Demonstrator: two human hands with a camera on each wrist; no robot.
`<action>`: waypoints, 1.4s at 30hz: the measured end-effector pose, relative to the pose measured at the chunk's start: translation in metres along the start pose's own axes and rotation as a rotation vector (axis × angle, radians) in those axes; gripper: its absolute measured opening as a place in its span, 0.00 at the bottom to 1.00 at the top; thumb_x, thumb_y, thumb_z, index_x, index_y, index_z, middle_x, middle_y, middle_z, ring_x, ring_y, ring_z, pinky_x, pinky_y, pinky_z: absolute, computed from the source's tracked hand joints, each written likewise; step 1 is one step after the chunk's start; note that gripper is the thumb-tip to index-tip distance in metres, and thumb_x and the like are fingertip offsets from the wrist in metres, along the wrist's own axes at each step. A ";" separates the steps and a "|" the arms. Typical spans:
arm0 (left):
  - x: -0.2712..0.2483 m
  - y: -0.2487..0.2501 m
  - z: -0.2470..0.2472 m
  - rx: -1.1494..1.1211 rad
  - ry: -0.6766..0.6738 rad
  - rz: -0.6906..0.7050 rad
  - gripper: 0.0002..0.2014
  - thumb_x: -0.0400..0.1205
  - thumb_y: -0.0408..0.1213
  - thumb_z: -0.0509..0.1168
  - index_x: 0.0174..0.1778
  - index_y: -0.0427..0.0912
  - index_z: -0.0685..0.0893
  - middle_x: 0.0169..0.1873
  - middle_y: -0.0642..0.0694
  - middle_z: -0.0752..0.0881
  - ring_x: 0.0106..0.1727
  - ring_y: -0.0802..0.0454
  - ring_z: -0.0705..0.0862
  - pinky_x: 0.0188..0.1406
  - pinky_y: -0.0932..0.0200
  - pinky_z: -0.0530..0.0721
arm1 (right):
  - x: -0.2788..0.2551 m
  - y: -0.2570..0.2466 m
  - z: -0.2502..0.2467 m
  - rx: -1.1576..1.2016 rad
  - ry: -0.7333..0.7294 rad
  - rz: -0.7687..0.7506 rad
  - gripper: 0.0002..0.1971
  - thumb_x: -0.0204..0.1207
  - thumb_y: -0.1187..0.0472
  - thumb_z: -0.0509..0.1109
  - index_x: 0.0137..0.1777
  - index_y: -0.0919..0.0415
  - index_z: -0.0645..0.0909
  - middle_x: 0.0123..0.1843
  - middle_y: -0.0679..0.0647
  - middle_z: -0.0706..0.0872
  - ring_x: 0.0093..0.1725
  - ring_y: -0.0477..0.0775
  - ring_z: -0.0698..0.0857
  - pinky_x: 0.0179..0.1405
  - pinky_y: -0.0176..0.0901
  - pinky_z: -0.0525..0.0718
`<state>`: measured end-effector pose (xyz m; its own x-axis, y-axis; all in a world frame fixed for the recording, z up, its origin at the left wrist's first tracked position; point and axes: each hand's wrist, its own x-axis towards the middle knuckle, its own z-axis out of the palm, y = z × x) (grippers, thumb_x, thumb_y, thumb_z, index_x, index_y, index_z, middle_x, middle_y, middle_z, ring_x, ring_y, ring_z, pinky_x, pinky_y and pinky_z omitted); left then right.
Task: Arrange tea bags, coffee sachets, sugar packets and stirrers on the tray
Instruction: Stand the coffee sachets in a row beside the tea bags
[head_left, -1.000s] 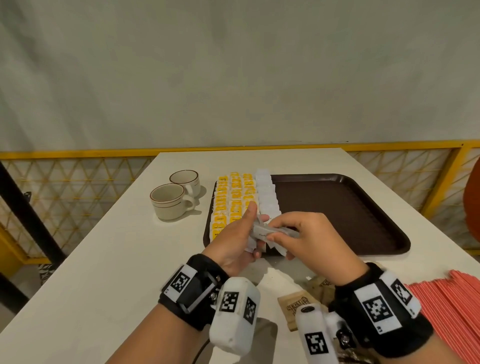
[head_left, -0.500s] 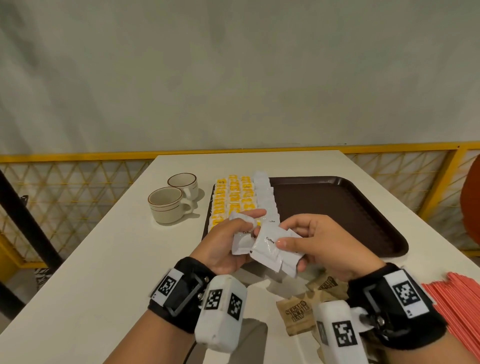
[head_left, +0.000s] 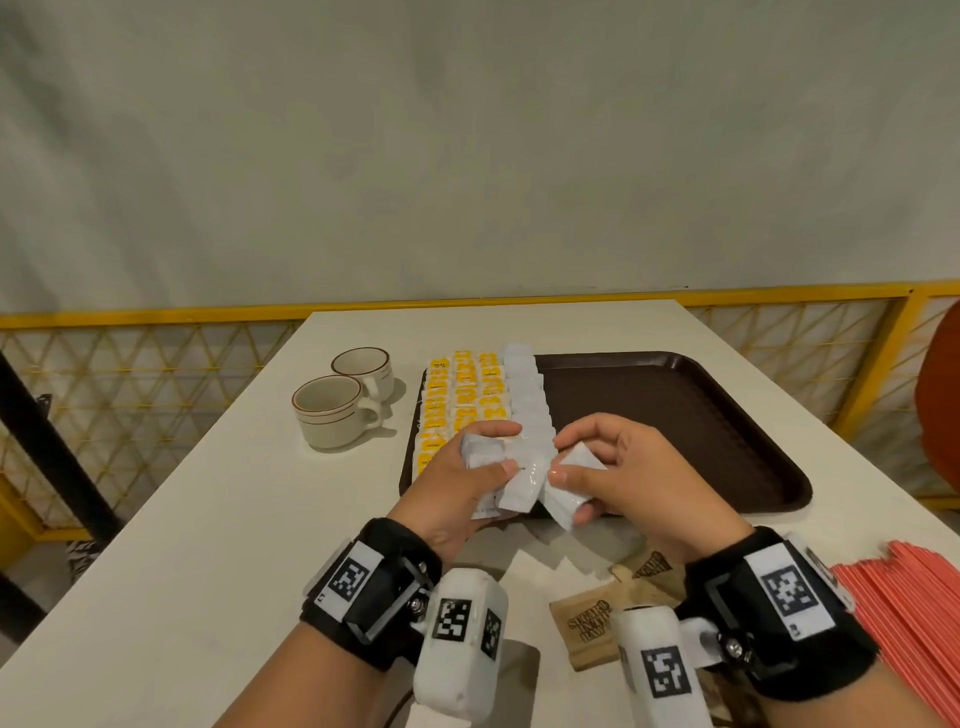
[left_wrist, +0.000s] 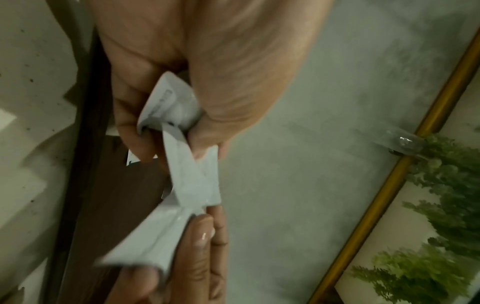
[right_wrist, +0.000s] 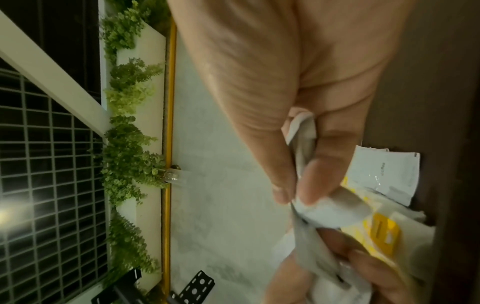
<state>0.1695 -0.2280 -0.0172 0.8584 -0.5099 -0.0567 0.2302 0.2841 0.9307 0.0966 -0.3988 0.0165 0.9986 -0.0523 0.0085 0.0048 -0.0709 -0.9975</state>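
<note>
A dark brown tray lies on the white table. Yellow tea bags fill its left side in rows, with a column of white coffee sachets beside them. Above the tray's near edge my left hand grips several white sachets fanned out, seen close in the left wrist view as white sachets. My right hand pinches a white sachet right beside them; the right wrist view shows that sachet between thumb and fingers.
Two cream cups stand left of the tray. Brown sugar packets and white paper lie on the table near my wrists. A pile of red stirrers lies at the near right. A yellow railing runs behind the table.
The single stack held between both hands has spread apart. My right hand has drawn a sachet off to the right while my left keeps the rest fanned.
</note>
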 end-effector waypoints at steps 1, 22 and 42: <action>0.000 0.001 0.001 0.003 0.028 -0.009 0.17 0.81 0.20 0.59 0.52 0.46 0.83 0.47 0.40 0.84 0.39 0.44 0.84 0.29 0.55 0.84 | 0.001 0.000 0.000 0.033 -0.001 0.011 0.11 0.74 0.73 0.72 0.55 0.66 0.82 0.46 0.62 0.90 0.38 0.61 0.87 0.33 0.41 0.89; -0.007 0.011 0.002 -0.189 -0.144 -0.172 0.21 0.75 0.21 0.67 0.63 0.40 0.78 0.34 0.41 0.84 0.38 0.44 0.86 0.43 0.49 0.88 | -0.002 -0.021 -0.005 -0.155 0.052 -0.087 0.13 0.74 0.76 0.68 0.52 0.61 0.84 0.32 0.58 0.79 0.28 0.51 0.80 0.24 0.37 0.80; -0.006 -0.001 0.009 -0.293 -0.207 -0.174 0.32 0.60 0.49 0.83 0.56 0.37 0.85 0.46 0.35 0.85 0.46 0.42 0.87 0.45 0.48 0.88 | 0.009 -0.017 0.027 -1.115 -0.318 -0.295 0.49 0.63 0.44 0.81 0.81 0.46 0.58 0.76 0.41 0.65 0.80 0.43 0.57 0.81 0.49 0.54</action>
<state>0.1595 -0.2328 -0.0149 0.6913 -0.7153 -0.1022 0.5105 0.3835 0.7696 0.1067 -0.3716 0.0316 0.9357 0.3487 0.0525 0.3445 -0.8720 -0.3479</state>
